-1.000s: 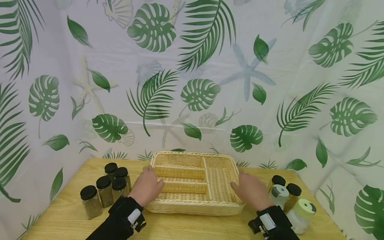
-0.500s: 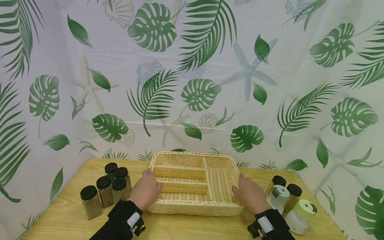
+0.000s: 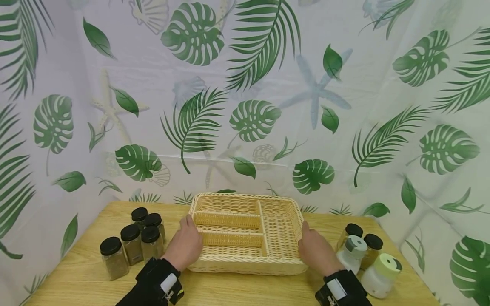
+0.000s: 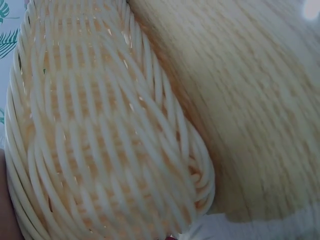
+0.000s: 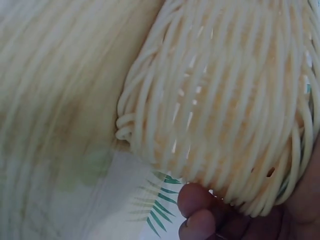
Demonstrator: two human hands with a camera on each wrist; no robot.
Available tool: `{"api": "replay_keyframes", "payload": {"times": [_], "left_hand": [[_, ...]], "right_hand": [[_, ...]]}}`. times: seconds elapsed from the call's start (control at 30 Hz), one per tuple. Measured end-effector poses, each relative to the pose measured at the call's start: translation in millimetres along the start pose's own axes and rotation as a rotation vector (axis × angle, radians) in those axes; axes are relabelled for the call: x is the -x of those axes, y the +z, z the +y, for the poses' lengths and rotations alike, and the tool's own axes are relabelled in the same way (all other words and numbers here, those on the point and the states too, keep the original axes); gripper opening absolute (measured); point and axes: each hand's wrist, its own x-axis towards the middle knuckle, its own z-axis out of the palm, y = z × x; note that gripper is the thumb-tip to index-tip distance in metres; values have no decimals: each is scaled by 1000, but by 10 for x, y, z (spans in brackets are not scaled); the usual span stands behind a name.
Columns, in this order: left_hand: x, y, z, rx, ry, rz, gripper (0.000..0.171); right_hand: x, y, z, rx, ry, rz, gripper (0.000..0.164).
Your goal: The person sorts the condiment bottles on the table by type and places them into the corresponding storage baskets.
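A pale wicker basket (image 3: 281, 229) with two lengthwise dividers on its left and one crosswise divider stands on the wooden table between my hands. My left hand (image 3: 185, 243) holds its left end, knuckles over the rim. My right hand (image 3: 318, 250) holds the opposite end. Up close in the left wrist view, the basket's woven end (image 4: 100, 130) fills much of the picture; only a sliver of the hand shows at the left edge. In the right wrist view, curled fingers (image 5: 197, 200) lie against the outside of the woven end. Both thumbs are only partly visible.
Several black-lidded spice jars (image 3: 131, 242) stand left of my left hand. By my right forearm are more jars, including a grey-lidded shaker (image 3: 351, 254) and one with a yellow-green lid (image 3: 381, 274). A leaf-patterned cloth (image 3: 245, 127) hangs behind the table (image 3: 237, 291).
Both hands have shifted slightly outward along the basket's ends, and the thumbs reach less far over the inside. The basket stays in nearly the same place.
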Motion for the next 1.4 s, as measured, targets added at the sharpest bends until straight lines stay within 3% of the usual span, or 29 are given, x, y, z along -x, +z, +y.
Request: {"api": "replay_keyframes", "payload": {"times": [0.23,0.53,1.0,1.17,1.4], "left_hand": [[-43,-66,16,146,-113,-121,59],[-72,-52,0,202,-195,-173,65],[-79,-27,26,202,-174,-126,65],[-55,7,26,199,-176,-142,65],[-32,22,10,199,-169,-153,65]], "right_hand": [[-23,22,-1,18,0,14,58],[-34,55,-30,14,7,17,58],[-12,52,-30,9,29,13,60],[9,53,-26,-3,39,-23,60],[23,49,-31,3,15,-1,59]]}}
